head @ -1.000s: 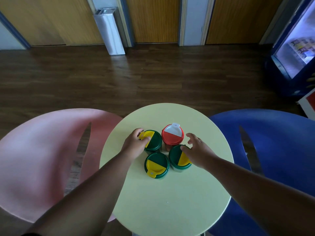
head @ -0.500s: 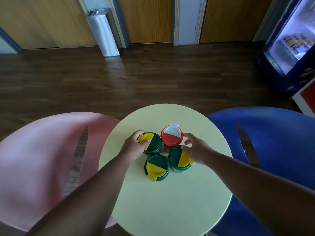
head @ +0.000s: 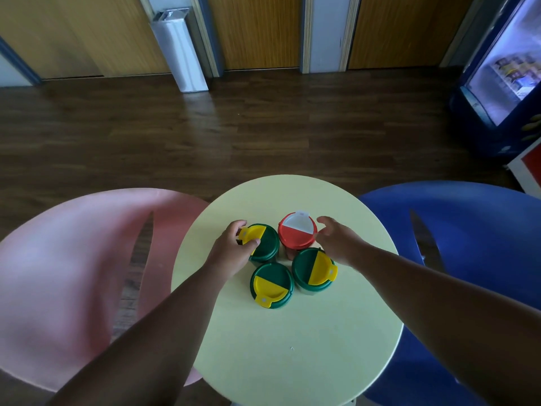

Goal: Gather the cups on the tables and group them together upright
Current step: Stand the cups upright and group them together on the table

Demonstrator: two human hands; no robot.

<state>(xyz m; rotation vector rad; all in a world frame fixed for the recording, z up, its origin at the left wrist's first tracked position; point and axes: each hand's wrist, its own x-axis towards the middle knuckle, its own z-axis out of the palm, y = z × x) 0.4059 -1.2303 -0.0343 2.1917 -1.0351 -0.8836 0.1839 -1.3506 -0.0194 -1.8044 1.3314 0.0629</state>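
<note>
Fingers of the left hand [head: 231, 253] curl around the far-left cup [head: 261, 243]; the right hand [head: 336, 240] hovers spread beside the red-lidded cup [head: 297, 232], all four cups clustered upright on the round table [head: 292, 347].

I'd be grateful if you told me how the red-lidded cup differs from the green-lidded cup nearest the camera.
The red-lidded cup has a white flap whose tab points away from the camera; the nearest green-lidded cup has a yellow flap whose tab points toward it. The red one sits farther back beside the right hand; the green one has no hand near. Both stand upright on the yellow table.
</note>
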